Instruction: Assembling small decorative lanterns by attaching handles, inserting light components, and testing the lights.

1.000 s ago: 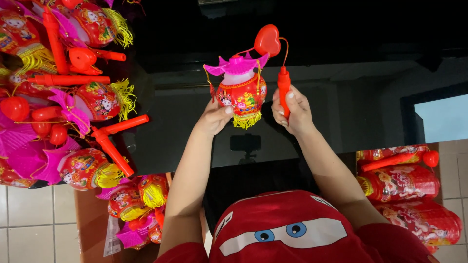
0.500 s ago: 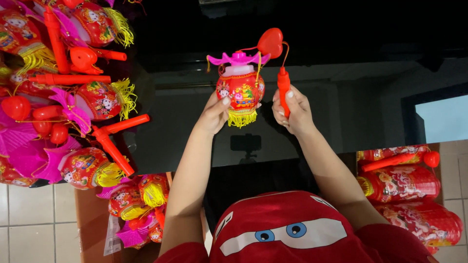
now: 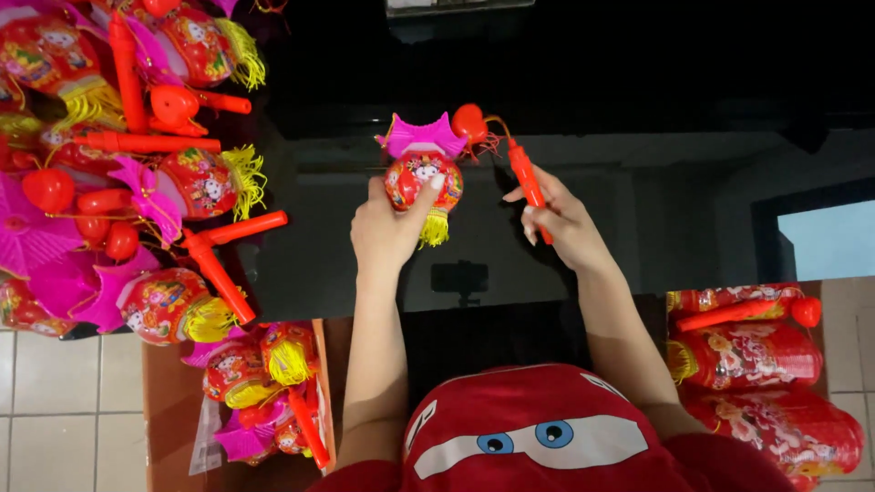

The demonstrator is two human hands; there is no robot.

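My left hand (image 3: 387,232) grips a small red toy lantern (image 3: 422,180) with a pink crown-shaped top and a yellow tassel hanging below. My right hand (image 3: 558,219) holds its red plastic handle stick (image 3: 528,182), which slants up to the left. A thin cord runs from the stick's upper end to a red heart-shaped piece (image 3: 468,122) beside the lantern's pink top. Both hands are raised over a glossy black table (image 3: 638,200).
A heap of similar red lanterns (image 3: 128,173) with pink tops, yellow tassels and red sticks covers the table's left side. More lie in a cardboard box (image 3: 264,392) at lower left. Folded red lanterns (image 3: 756,364) are stacked at lower right. A red cushion with cartoon eyes (image 3: 538,437) sits below.
The lantern has settled upright in my left hand and shifted slightly left. The heart piece swung from above the lantern toward its pink top. My right hand tilted the stick slightly.
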